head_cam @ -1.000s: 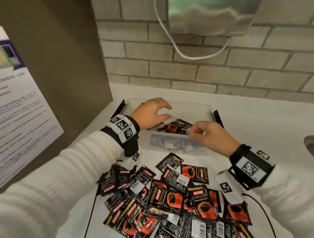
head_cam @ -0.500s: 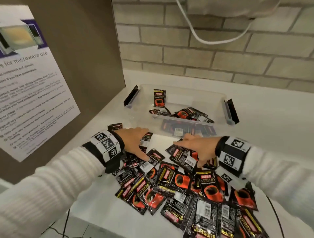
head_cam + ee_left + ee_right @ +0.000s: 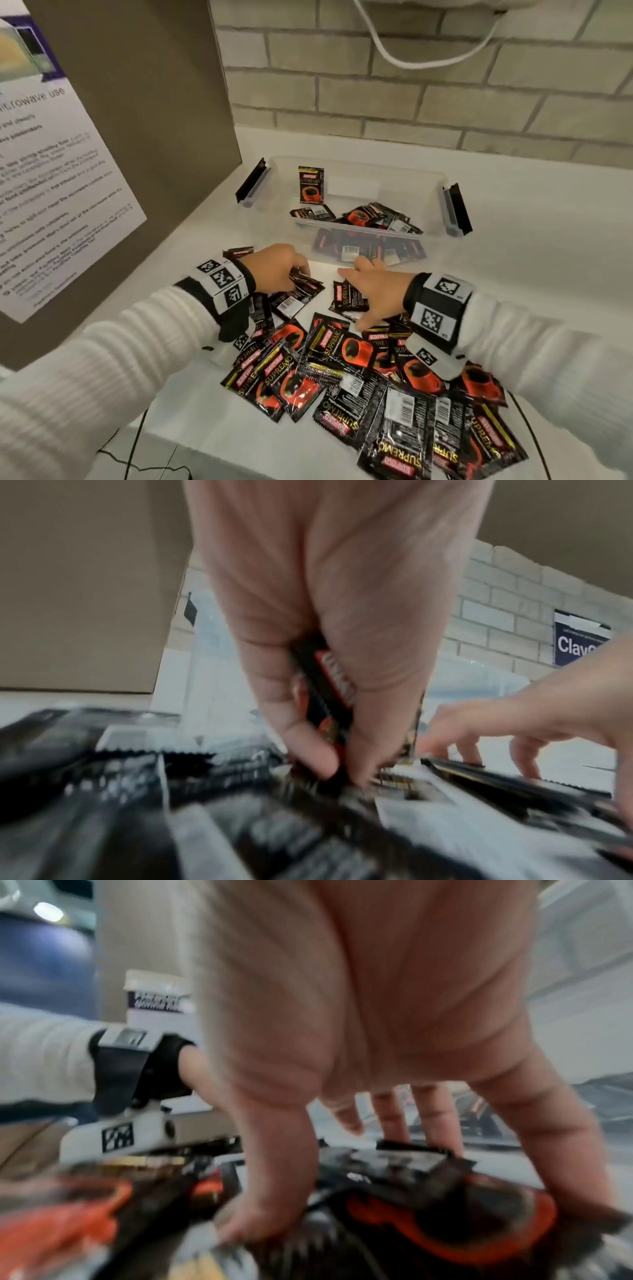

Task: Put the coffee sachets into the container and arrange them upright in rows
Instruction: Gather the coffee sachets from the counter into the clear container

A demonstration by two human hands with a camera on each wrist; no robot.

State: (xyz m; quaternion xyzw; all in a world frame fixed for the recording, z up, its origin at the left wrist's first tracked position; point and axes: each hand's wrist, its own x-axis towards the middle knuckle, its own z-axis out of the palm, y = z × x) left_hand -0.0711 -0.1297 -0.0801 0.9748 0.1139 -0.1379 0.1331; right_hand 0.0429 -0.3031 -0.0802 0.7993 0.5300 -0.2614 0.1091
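A clear plastic container (image 3: 442,185) stands at the back of the white counter. One black and red coffee sachet (image 3: 311,185) stands upright against its far wall, and several more lie flat inside (image 3: 371,217). A heap of loose sachets (image 3: 342,370) covers the counter in front of it. My left hand (image 3: 277,270) is down on the heap's left end and pinches a sachet (image 3: 330,696) between thumb and fingers. My right hand (image 3: 373,294) lies spread over sachets (image 3: 349,298) near the container, its straight fingers (image 3: 428,1123) pressing on them.
A brown cabinet side (image 3: 137,102) with a printed microwave notice (image 3: 51,171) rises at the left. A brick wall (image 3: 445,85) with a hanging white cable (image 3: 411,58) runs behind. Black latches (image 3: 251,183) stick out from both ends of the container. The counter's front edge lies just below the heap.
Both hands have come back out of the container and down onto the heap. The left hand has taken hold of a sachet, and the right hand has spread over others.
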